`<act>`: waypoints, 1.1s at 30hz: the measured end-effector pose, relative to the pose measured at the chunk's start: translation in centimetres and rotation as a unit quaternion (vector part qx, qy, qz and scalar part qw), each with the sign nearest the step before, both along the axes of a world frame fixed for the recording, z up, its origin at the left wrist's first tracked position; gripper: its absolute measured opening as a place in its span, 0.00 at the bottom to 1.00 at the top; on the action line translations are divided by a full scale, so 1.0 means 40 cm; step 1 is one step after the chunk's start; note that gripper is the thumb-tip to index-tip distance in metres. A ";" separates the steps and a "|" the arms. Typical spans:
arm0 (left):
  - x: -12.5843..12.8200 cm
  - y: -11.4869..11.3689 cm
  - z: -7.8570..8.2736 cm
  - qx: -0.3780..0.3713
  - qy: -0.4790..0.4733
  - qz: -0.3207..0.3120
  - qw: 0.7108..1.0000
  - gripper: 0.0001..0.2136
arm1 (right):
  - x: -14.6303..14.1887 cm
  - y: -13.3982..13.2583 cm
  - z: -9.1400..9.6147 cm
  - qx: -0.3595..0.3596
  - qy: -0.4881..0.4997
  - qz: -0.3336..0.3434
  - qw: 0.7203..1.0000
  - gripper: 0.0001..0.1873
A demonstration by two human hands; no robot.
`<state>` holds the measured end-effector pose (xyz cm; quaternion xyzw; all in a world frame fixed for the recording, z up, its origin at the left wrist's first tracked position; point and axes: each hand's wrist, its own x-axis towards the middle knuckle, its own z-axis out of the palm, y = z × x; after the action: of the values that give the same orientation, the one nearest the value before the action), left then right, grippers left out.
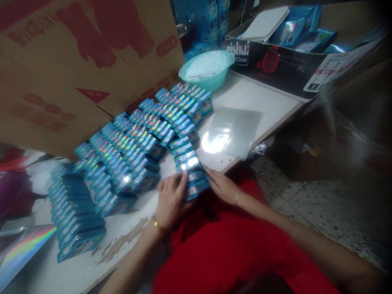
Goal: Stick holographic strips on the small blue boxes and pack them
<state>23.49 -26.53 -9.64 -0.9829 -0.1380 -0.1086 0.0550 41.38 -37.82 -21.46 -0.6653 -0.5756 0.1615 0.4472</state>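
Note:
At the front edge of the table, a short row of small shiny blue boxes [187, 160] lies between my two hands. My left hand [171, 198] is closed on the near left side of this row, its thumb along the box tops and its other fingers curled. On the opposite side, my right hand [225, 185] presses its fingers against the row's right flank; some fingertips are hidden behind the boxes. Further left stand many more rows of the same blue boxes [122, 151], packed closely. A separate row of blue boxes [78, 212] sits at the far left.
A large brown carton [92, 69] rises behind the rows. Clear plastic sheets [232, 130] lie flat on the white table [269, 102]. Beyond them are a turquoise bowl [208, 77] of white pieces and a black open carton [269, 65] with blue packets. Speckled floor [306, 212] shows at right.

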 end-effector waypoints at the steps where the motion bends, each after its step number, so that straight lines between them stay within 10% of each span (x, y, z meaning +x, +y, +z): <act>1: 0.010 -0.004 0.008 -0.001 0.020 0.008 1.000 0.34 | 0.002 -0.004 0.000 0.003 -0.003 0.004 1.000 0.27; 10: 0.067 -0.031 0.030 0.023 0.100 0.068 0.992 0.28 | 0.001 -0.033 0.005 0.008 -0.085 0.025 0.996 0.28; 22: 0.071 0.021 -0.062 0.031 0.063 -0.109 0.992 0.27 | -0.020 -0.030 0.045 -0.068 -0.124 -0.015 0.990 0.29; 27: 0.094 -0.004 -0.071 0.051 0.057 -0.072 0.994 0.25 | 0.141 0.009 0.098 0.006 -0.135 -0.133 0.982 0.17; 33: 0.102 -0.048 0.015 -0.038 -0.006 -0.081 0.996 0.30 | 0.394 0.136 0.091 -0.150 -0.220 -0.160 0.951 0.12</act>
<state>27.56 -28.45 -9.05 -0.9915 -0.0620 -0.1137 0.0081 57.12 -32.40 -17.82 -0.8271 -0.5149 0.0222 0.2244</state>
